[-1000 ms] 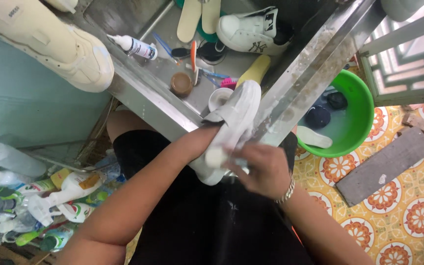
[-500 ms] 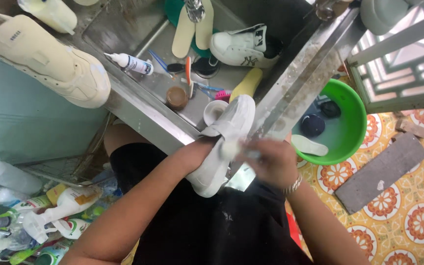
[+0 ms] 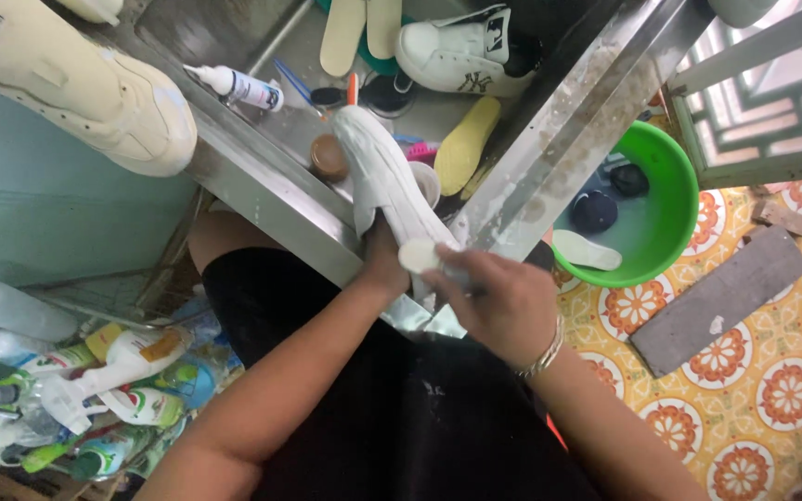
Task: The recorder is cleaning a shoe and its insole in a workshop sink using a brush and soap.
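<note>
Left hand (image 3: 384, 263) is tucked inside the white shoe (image 3: 384, 181), fingers hidden; right hand (image 3: 498, 301) at four o'clock clasps a round white brush (image 3: 417, 255).

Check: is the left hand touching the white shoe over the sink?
Touching. The head view shows the left hand pushed into the white shoe's opening, holding it up.

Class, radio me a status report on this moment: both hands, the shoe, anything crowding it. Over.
Left hand inside white sneaker, holding it over steel sink. Right hand presses round white pad to its heel. Brown jar, yellow insole close beside.
</note>
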